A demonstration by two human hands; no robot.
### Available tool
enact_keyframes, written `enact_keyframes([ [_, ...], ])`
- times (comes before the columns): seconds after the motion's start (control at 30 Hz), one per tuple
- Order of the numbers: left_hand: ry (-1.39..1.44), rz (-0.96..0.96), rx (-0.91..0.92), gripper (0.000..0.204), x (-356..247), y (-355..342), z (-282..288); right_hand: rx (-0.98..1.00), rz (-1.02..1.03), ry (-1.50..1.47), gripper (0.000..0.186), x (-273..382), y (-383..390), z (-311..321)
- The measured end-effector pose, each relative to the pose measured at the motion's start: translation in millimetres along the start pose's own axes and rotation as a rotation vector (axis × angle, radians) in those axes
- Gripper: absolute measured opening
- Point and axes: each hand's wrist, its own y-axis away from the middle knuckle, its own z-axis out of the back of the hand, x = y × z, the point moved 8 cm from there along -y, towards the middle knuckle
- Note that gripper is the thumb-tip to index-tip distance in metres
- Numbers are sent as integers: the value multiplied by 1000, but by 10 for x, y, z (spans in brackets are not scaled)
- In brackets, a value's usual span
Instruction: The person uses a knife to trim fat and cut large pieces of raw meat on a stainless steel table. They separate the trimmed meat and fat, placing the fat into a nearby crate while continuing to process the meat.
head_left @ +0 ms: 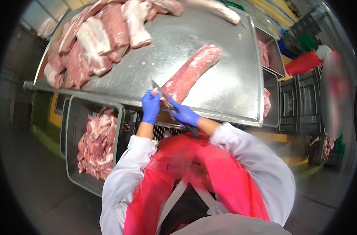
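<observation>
A long pink pork loin (193, 73) lies slantwise on the steel table, its near end at the front edge. My left hand (150, 106), in a blue glove, is closed with its fingertips pinching that near end. In my right hand (184, 115), also blue-gloved, is a knife (163, 93). Its blade points away and to the left, across the near end of the loin beside my left fingers. The dark handle shows below my right hand, over the red apron. Part of the loin's near end is hidden behind the blade and fingers.
Several meat pieces (104, 35) are heaped at the table's far left. Another long pale piece (215, 9) lies at the far edge. A grey crate (84, 183) of trimmings stands below the left front. Trays (271, 100) with meat adjoin the steel table's (229, 94) right side.
</observation>
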Motion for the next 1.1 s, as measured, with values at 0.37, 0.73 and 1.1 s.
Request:
enact_keyframes([
  [0.37, -382, -235, -555, 19, -2020, 1338, 2587, 22, 62, -194, 73, -306, -164, 1256],
  [0.73, -941, -264, -146, 61, -853, 415, -143, -368, 142, 330, 72, -995, -2191, 3955],
  [1.1, -1533, -560, 365, 89, 345, -794, -1397, -274, -60, -301, 64, -1971, -887, 3789],
])
